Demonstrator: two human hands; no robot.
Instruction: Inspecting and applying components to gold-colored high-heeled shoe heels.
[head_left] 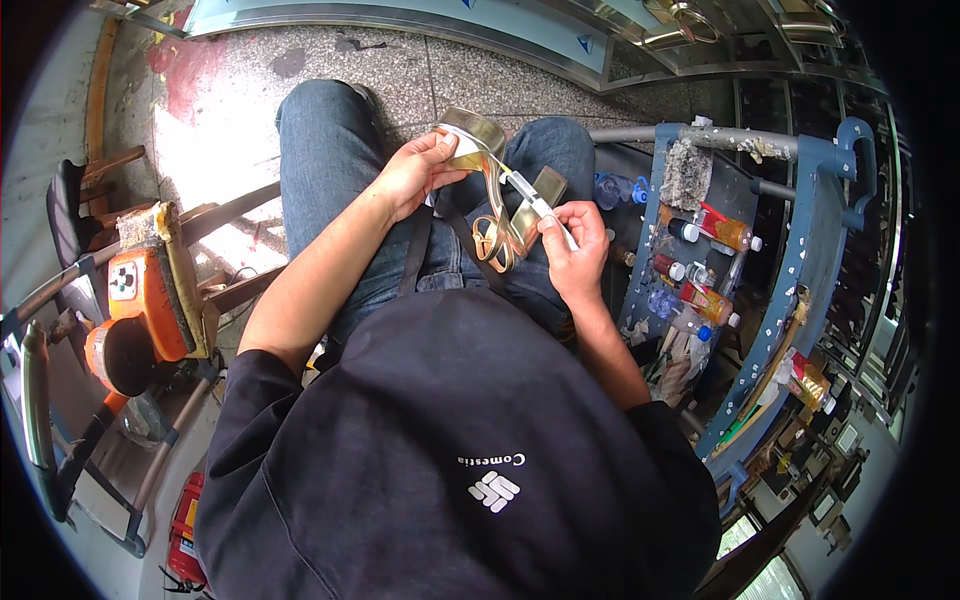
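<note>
A shiny gold sandal (478, 132) with thin straps is held over my lap. My left hand (420, 172) is shut on its far left end, with the thumb on top. A tangle of narrow gold straps (493, 240) hangs below, and a block-shaped gold part (546, 187), perhaps the heel, sticks out to the right. Between the fingers of my right hand (577, 245) is a slim white pen-like tool (533, 196). Its thin tip points up and left at the straps. Whether the tip touches them, I cannot tell.
On the right stands a blue metal rack (775, 330) with several bottles (728, 232) lying in it. An orange machine (150, 300) is at the left, above a red fire extinguisher (186, 530). A light-blue panel (400, 18) crosses the far side of the speckled floor (400, 75).
</note>
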